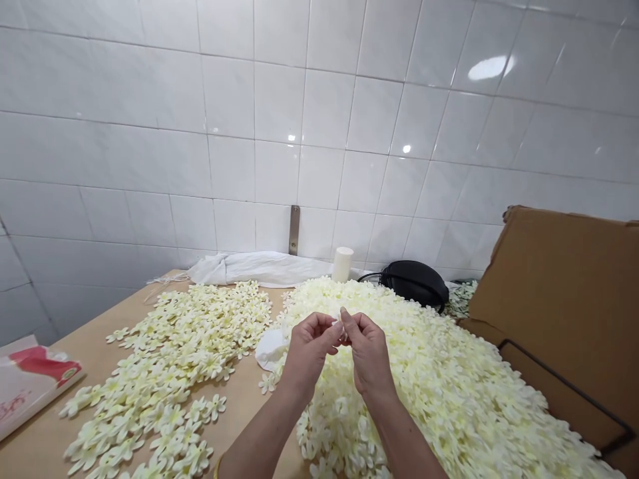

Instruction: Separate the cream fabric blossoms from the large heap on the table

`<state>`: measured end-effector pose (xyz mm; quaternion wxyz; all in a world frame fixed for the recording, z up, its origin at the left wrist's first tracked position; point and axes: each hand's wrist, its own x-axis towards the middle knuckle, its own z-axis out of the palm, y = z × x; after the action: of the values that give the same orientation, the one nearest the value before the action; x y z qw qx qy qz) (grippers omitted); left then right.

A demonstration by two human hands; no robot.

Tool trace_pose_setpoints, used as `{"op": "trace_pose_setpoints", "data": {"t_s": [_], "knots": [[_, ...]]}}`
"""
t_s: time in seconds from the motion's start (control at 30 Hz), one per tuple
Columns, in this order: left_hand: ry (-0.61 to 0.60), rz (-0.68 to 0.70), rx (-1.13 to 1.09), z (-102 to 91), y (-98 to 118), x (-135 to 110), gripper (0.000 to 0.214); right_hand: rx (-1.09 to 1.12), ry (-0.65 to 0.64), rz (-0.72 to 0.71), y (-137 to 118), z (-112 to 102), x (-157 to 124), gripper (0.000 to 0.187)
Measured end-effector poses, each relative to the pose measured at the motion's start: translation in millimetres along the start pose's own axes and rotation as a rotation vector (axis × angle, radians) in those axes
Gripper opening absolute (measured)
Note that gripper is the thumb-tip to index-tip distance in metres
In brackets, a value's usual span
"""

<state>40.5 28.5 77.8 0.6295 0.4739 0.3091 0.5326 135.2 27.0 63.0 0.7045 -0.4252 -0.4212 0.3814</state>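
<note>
Forearms enter from the bottom edge and meet over the counter (239,412). The left hand (309,349) and right hand (369,352) are raised fingertip to fingertip, and each grip is closed in a pinch on one small pale flower piece (338,324) held between them, above the near edge of the large heap of cream flowers (449,386). The piece is mostly hidden by the fingers, so its shape cannot be confirmed. A thinner spread of flowers (184,352) lies to the left, apart from the heap. Behind these, along the tiled wall (200,133), are a white cloth (259,267), a white cylinder (342,264) and a black object (414,283). A cardboard box (564,299) stands at the right and a red-and-white packet (30,379) lies at the far left.
</note>
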Motion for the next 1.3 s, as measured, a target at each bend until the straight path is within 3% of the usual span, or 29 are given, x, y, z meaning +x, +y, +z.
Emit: {"op": "trace_pose_setpoints", "data": {"t_s": [0.17, 0.33, 0.63, 0.87, 1.07, 1.23, 1.3], "knots": [[0.017, -0.004, -0.065, 0.8, -9, 1, 0.025, 0.005, -0.069, 0.08, 0, -2, 1, 0.046], [0.07, -0.033, -0.159, 0.3, -11, 2, 0.024, 0.005, -0.023, 0.112, -2, -6, 6, 0.051], [-0.01, -0.191, -0.217, -4.6, -13, 4, 0.027, -0.059, -0.149, 0.135, -2, -6, 1, 0.05], [0.133, -0.113, -0.183, -9.8, -12, 9, 0.024, -0.073, -0.087, 0.171, -2, -16, 11, 0.053], [0.151, -0.074, -0.078, -5.8, -10, 7, 0.018, -0.401, -0.074, 0.005, -16, -33, 18, 0.039], [0.126, 0.01, -0.006, 2.0, -9, 1, 0.016, -0.415, -0.291, 0.079, -25, -26, 9, 0.036], [0.124, 0.026, -0.002, 3.8, -9, 0, 0.015, -0.379, -0.316, 0.086, -24, -23, 7, 0.033]]}}
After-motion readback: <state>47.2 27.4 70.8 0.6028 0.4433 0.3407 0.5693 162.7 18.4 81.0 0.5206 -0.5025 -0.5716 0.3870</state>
